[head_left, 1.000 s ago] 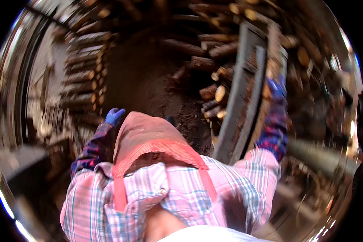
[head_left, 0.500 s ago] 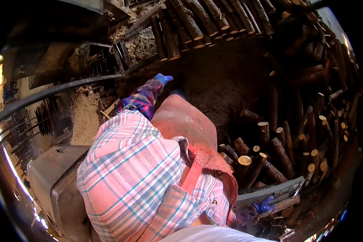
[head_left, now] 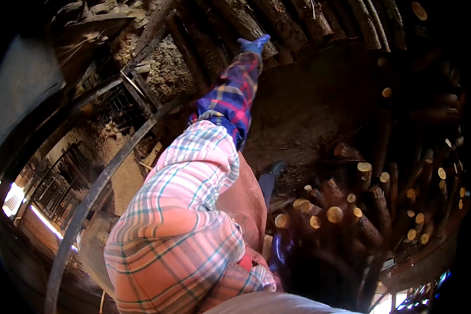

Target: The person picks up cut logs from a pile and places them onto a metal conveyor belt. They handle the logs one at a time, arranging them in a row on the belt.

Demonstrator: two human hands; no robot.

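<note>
Left hand now farther out, fingers together, touching stacked logs overhead.

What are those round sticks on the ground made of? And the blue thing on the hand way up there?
The round sticks look like cut wood: pale sawn ends with dark rough bark along the sides. The blue thing is a glove on the left hand; it looks like smooth rubber or coated cloth, but it is too small to tell which. It reaches up to the stacked logs above.
</note>
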